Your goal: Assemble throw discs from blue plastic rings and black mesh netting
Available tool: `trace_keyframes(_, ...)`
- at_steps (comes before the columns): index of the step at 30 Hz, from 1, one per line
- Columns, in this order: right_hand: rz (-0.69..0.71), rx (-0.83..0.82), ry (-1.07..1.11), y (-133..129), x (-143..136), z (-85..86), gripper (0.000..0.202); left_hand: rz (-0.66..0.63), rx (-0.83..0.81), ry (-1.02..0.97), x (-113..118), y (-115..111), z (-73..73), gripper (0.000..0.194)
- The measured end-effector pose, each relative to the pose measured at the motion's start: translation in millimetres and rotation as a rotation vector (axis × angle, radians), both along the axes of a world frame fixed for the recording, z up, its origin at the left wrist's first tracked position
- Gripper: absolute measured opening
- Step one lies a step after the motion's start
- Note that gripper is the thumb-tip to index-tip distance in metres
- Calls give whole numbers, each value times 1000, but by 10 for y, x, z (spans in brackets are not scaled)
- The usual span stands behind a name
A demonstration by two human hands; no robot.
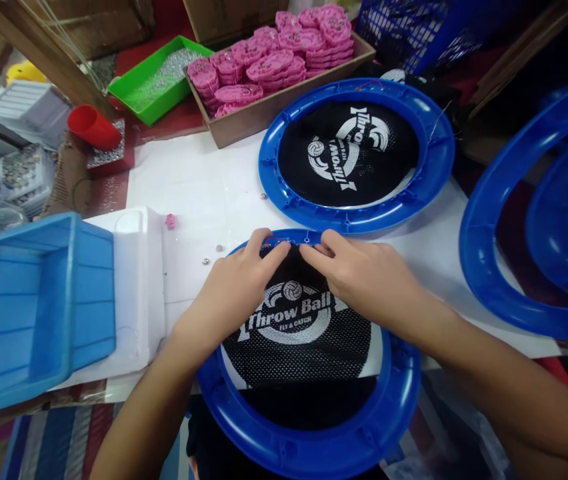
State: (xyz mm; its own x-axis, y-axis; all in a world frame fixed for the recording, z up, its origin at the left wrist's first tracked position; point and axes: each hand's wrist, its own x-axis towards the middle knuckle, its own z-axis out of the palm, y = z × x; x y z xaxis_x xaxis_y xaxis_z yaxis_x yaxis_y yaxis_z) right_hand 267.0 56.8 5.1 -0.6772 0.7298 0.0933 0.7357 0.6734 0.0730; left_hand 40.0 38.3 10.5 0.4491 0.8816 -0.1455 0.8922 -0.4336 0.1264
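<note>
In front of me a blue plastic ring (309, 443) overhangs the near table edge, with black mesh fabric (309, 357) printed "Throw Ball" lying across its opening. My left hand (241, 277) pinches the fabric's far edge at the top of the ring. Beside it, my right hand (351, 263) is closed on the same edge, fingertips close to the left ones. Part of the ring's far rim is hidden behind both hands. A second blue ring (354, 217) with printed black mesh lies just beyond, close to the far rim.
At the back stand a cardboard box (284, 97) of pink plastic parts and a green tray (149, 100) of small metal pieces. A red cup (94, 127) and blue bin (39, 307) are left. More blue rings (489, 267) lie right.
</note>
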Motion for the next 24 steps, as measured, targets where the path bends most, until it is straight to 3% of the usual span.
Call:
trace_keyframes(5,-112,-249,-11,123,4,47,38,9,28,-3,-9,45,-61,62)
trace_keyframes(8,-80,-242,152,105,102,112,37,-2,80,-43,-51,9,-35,59)
trace_keyframes(12,-27,-121,269,-306,290,211,30,-41,231,-76,-50,-324,181,45)
trace_keyframes(15,133,-193,280,-819,399,202,26,-272,116,-103,29,-723,290,16)
trace_keyframes(17,177,-263,332,-1119,429,143,23,-385,-19,-92,91,-934,258,7)
trace_keyframes(19,164,-351,395,-1313,417,49,22,-385,-62,-55,130,-1044,164,21)
trace_keyframes(21,110,-411,444,-1381,370,-62,23,-372,-48,-40,124,-1052,66,30)
trace_keyframes(24,21,-370,498,-1298,271,-203,25,-395,-54,-54,37,-946,13,19)
